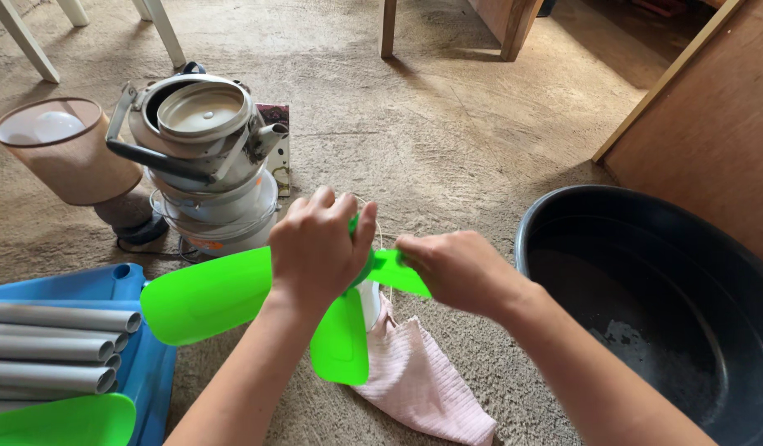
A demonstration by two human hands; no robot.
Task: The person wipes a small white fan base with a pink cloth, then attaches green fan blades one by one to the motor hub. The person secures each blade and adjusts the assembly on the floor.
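- Here, in the head view, the left hand (315,248) grips the middle of a green fan blade (208,296).
- The right hand (454,268) pinches another blade tip.
- A pink cloth (418,381) lies under it, beside a black tub (646,248).
- A kettle (201,132) stands behind.

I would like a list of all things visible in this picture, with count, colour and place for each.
fan blade piece: one, bright green, centre, held in both hands
second green blade: one, bottom left
cloth: one, pink, on floor under the hands
kettle: one, metal, upper left, on stacked white bowls
grey pipes: several, left, on blue plastic part
basin: one, black, right
lampshade: one, tan, far left
left hand: grips the blade hub
right hand: pinches one blade
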